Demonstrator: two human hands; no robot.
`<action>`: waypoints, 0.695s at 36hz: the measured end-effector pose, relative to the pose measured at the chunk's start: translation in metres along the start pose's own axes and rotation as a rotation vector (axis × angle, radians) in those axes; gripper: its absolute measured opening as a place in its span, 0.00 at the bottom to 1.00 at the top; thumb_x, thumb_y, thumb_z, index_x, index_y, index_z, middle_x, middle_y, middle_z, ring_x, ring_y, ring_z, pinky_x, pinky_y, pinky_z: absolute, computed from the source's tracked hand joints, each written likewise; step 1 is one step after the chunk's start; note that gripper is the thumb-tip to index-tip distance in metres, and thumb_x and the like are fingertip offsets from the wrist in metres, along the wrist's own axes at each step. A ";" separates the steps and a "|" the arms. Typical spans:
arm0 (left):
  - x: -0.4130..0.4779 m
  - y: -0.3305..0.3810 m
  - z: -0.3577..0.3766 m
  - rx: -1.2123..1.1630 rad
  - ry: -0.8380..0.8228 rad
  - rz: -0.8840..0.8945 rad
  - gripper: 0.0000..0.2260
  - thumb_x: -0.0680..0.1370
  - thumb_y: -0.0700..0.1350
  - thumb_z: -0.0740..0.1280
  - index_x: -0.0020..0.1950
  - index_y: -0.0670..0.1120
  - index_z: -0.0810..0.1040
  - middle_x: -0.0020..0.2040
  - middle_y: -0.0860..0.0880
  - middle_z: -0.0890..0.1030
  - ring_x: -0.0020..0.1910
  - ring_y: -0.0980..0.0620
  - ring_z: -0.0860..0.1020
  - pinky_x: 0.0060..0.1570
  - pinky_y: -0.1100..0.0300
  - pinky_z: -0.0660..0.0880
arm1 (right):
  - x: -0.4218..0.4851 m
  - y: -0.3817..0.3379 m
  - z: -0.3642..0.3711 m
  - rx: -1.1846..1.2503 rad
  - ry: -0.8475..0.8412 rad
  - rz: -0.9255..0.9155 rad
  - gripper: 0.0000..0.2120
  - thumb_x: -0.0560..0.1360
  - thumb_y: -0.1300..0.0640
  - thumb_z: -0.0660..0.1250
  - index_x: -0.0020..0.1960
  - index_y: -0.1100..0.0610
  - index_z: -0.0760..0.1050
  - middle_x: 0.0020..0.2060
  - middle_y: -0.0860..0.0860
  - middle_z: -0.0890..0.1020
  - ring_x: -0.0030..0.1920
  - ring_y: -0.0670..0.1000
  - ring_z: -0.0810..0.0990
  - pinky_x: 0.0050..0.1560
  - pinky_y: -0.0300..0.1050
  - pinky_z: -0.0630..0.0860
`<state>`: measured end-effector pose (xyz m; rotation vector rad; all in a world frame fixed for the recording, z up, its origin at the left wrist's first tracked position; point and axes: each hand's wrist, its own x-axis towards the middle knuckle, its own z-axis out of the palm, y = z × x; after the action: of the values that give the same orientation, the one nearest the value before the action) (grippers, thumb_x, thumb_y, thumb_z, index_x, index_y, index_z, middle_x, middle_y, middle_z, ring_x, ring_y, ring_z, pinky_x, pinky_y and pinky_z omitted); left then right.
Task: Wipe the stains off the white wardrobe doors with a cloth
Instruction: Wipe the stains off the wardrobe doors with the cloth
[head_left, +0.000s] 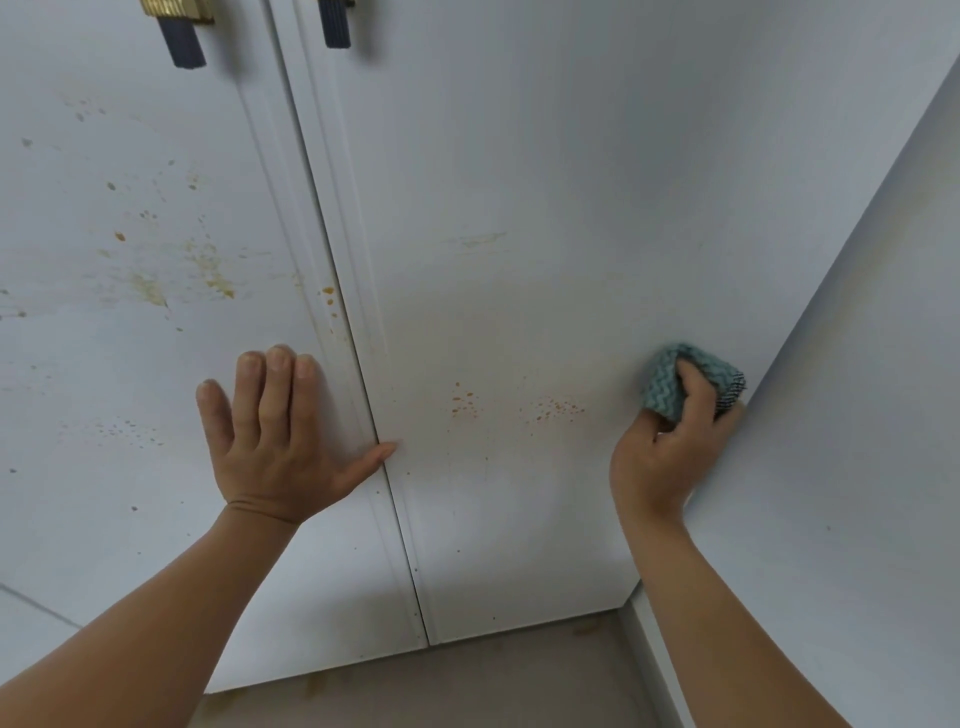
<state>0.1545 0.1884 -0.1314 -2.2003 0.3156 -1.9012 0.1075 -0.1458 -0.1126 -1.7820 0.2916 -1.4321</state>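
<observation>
1. The cloth (691, 382), a teal one with a zigzag weave, is bunched into a wad. It is pressed against the right door (519, 208), close to the corner where that door meets the side wall (857, 415).
2. The cloth is gripped by the right hand (670, 447), whose fingers are curled round it from below. A darker checked patch is seen at the wad's right edge.
3. The left hand (280, 436) is laid flat on the left door (78, 389), fingers straight and close together. Its thumb is stretched out to the seam between the two doors.
4. The two hands are set well apart, and a scatter of orange specks (467, 402) is seen on the right door between them.
5. Heavier yellow-brown splashes (213, 275) are spread over the left door above the flat hand, with a few grey dots further out.
6. Both doors are smooth, white and matt. A narrow moulded strip is run along each meeting edge.
7. Two dark ribbed handles (336, 23) are cut off by the top of the view. The left one is fixed to a brass-coloured mount (176, 8).
8. A beige floor (467, 680) is seen below the doors, faintly marked with yellow near their bottom edge. A white skirting (652, 654) is run along the foot of the side wall.
</observation>
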 end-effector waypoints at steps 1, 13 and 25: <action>0.000 0.000 0.000 0.001 0.001 -0.001 0.57 0.68 0.78 0.65 0.81 0.36 0.61 0.83 0.40 0.57 0.82 0.38 0.57 0.79 0.37 0.53 | -0.005 -0.003 0.002 -0.005 -0.023 -0.030 0.22 0.71 0.75 0.59 0.63 0.67 0.77 0.58 0.69 0.72 0.59 0.59 0.74 0.65 0.31 0.69; -0.001 0.000 -0.001 -0.016 -0.001 -0.009 0.57 0.68 0.78 0.67 0.81 0.37 0.60 0.81 0.39 0.60 0.82 0.39 0.58 0.77 0.36 0.56 | -0.023 -0.012 0.013 -0.017 -0.138 -0.229 0.22 0.73 0.73 0.60 0.65 0.63 0.75 0.60 0.65 0.70 0.59 0.62 0.75 0.65 0.45 0.74; -0.001 0.001 0.000 -0.014 0.011 -0.011 0.57 0.68 0.78 0.66 0.81 0.37 0.61 0.83 0.40 0.57 0.82 0.40 0.57 0.77 0.36 0.54 | -0.030 -0.014 0.016 -0.016 -0.202 -0.327 0.19 0.74 0.71 0.60 0.63 0.64 0.78 0.58 0.67 0.72 0.60 0.65 0.75 0.62 0.55 0.78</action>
<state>0.1546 0.1882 -0.1328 -2.2051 0.3209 -1.9234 0.1077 -0.1108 -0.1249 -2.0372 -0.0988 -1.4548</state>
